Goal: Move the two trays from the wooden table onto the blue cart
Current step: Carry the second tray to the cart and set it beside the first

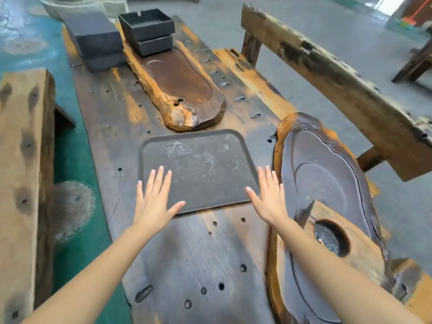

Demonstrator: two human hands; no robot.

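Note:
A flat dark grey rectangular tray with rounded corners lies in the middle of the long wooden table. My left hand is spread flat over the tray's near left corner, fingers apart, holding nothing. My right hand is spread over the tray's near right corner, also with nothing in it. A long carved wooden tray lies farther back on the table. A large dark oval wooden tray lies along the right side. No blue cart is in view.
Stacked dark square boxes and flat dark slabs sit at the table's far end. A wooden bench runs along the left over green floor. A rough wooden bench back runs along the right.

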